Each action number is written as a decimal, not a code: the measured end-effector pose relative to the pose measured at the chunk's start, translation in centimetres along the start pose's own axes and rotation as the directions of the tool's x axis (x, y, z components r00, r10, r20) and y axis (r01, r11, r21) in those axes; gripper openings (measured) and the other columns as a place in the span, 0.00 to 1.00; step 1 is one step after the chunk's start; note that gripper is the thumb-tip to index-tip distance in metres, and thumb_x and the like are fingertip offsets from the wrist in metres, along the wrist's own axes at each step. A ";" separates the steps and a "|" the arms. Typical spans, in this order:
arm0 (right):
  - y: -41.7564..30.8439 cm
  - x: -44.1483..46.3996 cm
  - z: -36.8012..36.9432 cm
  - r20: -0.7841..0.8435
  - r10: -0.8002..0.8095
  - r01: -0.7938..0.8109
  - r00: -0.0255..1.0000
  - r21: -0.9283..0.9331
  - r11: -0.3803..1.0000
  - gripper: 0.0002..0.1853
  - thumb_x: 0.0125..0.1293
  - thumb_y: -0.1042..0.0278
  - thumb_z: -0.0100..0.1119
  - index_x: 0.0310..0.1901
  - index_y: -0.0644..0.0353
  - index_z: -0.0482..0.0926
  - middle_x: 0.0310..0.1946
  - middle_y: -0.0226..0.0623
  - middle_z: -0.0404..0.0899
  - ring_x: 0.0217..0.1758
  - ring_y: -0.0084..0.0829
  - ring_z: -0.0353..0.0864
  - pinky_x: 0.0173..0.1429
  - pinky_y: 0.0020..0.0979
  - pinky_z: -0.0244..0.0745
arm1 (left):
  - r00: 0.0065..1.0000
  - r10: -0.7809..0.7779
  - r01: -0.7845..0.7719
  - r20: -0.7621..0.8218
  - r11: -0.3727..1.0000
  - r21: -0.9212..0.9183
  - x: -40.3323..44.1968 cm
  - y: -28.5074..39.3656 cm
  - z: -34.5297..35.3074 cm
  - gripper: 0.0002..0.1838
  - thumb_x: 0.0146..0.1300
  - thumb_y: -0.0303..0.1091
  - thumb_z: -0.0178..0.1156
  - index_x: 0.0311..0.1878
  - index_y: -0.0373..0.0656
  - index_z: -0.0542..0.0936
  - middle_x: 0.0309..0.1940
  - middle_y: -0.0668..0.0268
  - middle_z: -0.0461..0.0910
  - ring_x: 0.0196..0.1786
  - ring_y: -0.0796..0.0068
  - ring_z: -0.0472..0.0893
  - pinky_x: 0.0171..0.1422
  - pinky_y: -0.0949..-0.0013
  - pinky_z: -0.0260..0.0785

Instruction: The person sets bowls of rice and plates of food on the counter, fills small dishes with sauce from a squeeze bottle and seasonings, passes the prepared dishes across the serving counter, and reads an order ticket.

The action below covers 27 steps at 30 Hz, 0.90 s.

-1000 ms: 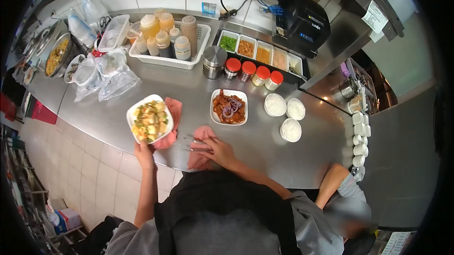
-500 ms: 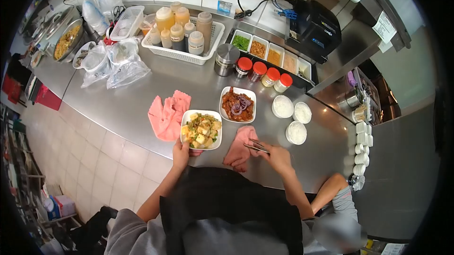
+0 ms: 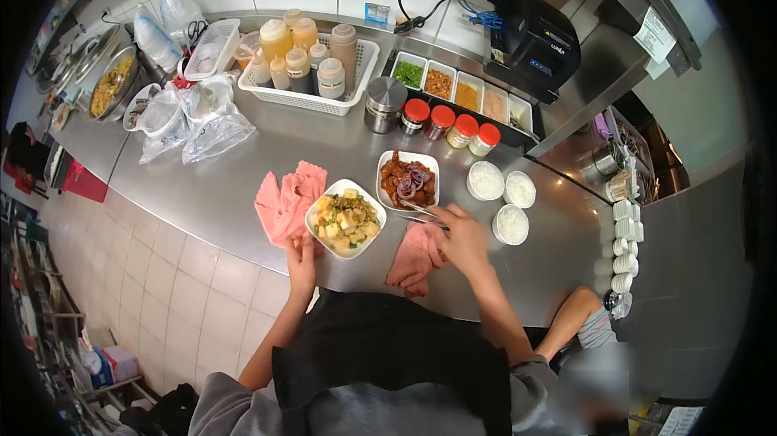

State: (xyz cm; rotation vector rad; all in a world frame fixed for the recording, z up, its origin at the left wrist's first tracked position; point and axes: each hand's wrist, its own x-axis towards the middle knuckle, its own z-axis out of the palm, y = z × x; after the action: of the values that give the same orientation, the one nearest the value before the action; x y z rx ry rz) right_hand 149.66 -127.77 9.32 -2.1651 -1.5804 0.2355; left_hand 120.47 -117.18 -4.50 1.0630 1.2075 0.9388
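Observation:
My left hand (image 3: 301, 266) is at the lower left rim of a white square bowl (image 3: 346, 251) of pale yellow cubes with green bits, its fingers closed at the edge and partly hidden. A crumpled pink cloth (image 3: 283, 203) lies just left of that bowl. My right hand (image 3: 465, 242) grips metal tongs (image 3: 426, 218), their tips at the lower edge of a second white bowl (image 3: 394, 206), which holds dark glazed pieces (image 3: 399, 177) topped with purple onion rings. Below the tongs lies another pink cloth (image 3: 414, 262).
Three rice bowls (image 3: 485, 181) stand right of the glazed dish. Behind are red-lidded jars (image 3: 441, 119), a steel canister (image 3: 382, 116), a white basket (image 3: 324, 103) of bottles and topping trays (image 3: 467, 95). Plastic bags (image 3: 212, 124) lie left. Another person's arm (image 3: 571, 319) is at lower right.
The bowl of yellow cubes has come rightward from the left and turned, beside the glazed dish. My right hand has moved the tongs from over the pink cloth up to that dish's lower edge.

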 end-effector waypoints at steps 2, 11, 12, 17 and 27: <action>-0.6 1.0 1.1 -0.054 -0.054 0.051 0.997 -0.049 0.997 0.16 0.61 0.57 0.66 0.48 0.52 0.84 0.35 0.35 0.79 0.41 0.41 0.82 0.42 0.41 0.77 | 0.992 0.123 -0.123 -0.005 0.991 -0.058 -0.2 -0.1 0.1 0.18 0.75 0.32 0.49 0.64 0.39 0.64 0.51 0.56 0.78 0.48 0.69 0.82 0.50 0.67 0.77; 0.1 0.7 3.1 0.166 0.200 -0.230 0.966 0.181 0.956 0.22 0.61 0.58 0.68 0.53 0.57 0.76 0.38 0.43 0.81 0.41 0.47 0.82 0.43 0.43 0.76 | 0.926 -0.271 0.274 0.262 0.961 0.027 0.6 -0.5 0.8 0.23 0.76 0.32 0.42 0.71 0.44 0.54 0.46 0.51 0.81 0.40 0.63 0.87 0.40 0.64 0.82; 1.6 -0.3 4.7 0.199 0.155 -0.199 0.968 0.226 0.954 0.22 0.60 0.59 0.69 0.53 0.58 0.75 0.37 0.45 0.81 0.40 0.48 0.82 0.43 0.43 0.76 | 0.920 -0.272 0.296 0.282 0.954 -0.047 1.0 -1.2 1.3 0.26 0.76 0.30 0.39 0.74 0.45 0.47 0.47 0.47 0.78 0.36 0.62 0.87 0.36 0.63 0.83; 5.2 -5.2 11.4 0.053 -0.074 0.060 0.996 0.223 0.973 0.20 0.59 0.69 0.69 0.51 0.64 0.76 0.39 0.49 0.81 0.41 0.46 0.82 0.46 0.40 0.76 | 0.974 -0.062 0.103 0.217 0.977 -0.185 1.0 -1.0 2.3 0.31 0.70 0.23 0.37 0.75 0.43 0.46 0.53 0.44 0.75 0.34 0.55 0.87 0.36 0.62 0.85; 2.3 -4.4 9.7 0.059 0.108 -0.104 0.992 0.871 0.480 0.17 0.68 0.70 0.62 0.57 0.64 0.76 0.49 0.34 0.80 0.53 0.26 0.79 0.61 0.31 0.72 | 0.941 -0.082 0.085 0.328 0.996 0.006 -3.0 3.2 -0.2 0.28 0.72 0.25 0.40 0.74 0.37 0.54 0.44 0.49 0.81 0.30 0.62 0.86 0.32 0.66 0.84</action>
State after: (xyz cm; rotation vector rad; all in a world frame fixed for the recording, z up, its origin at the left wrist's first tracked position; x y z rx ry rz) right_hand 146.44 -130.00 -0.83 -1.3924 -0.9343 0.8760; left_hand 119.89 -119.18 -0.63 1.1026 0.9621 0.6681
